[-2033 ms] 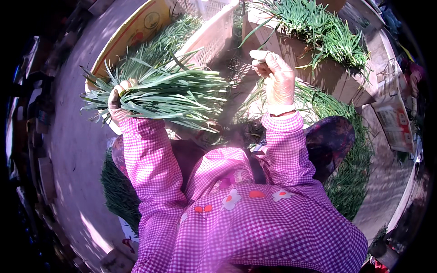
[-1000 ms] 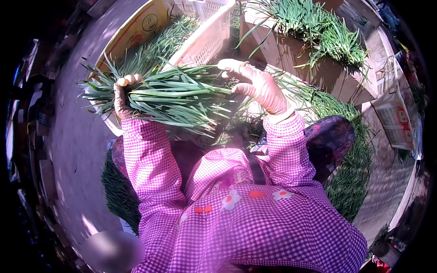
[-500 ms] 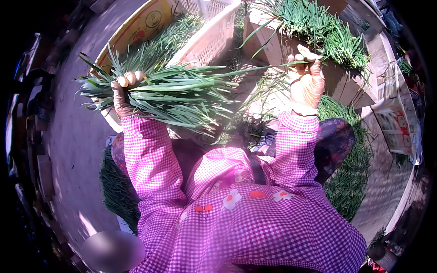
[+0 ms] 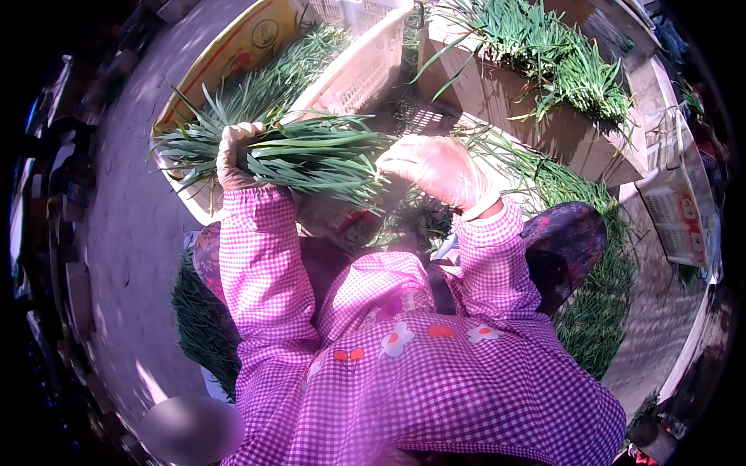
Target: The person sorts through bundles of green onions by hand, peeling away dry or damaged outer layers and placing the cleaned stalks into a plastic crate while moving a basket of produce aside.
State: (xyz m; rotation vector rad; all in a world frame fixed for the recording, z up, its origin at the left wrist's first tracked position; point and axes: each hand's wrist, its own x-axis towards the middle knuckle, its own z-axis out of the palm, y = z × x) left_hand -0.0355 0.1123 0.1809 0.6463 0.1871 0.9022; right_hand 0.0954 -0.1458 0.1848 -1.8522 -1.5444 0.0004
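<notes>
head view: by the crate (image 4: 359, 71), our left hand (image 4: 235, 158) clenches greens (image 4: 322, 155), ends likely free for our curled right hand (image 4: 437, 168), its hold unclear.

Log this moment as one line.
left hand: closed around leaf bundle | right hand: fingertips at bundle's right end | perforated crate: beyond bundle | more greens: far right

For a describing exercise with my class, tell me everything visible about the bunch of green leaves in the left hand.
The bunch of green leaves is loose, with long, narrow, fresh-looking blades and paler ends on the right. It lies roughly sideways, tips fanning left, overlapping the yellow-walled container in this view. The left hand wraps around it; the right hand is at the paler ends, its grip unclear.
</notes>
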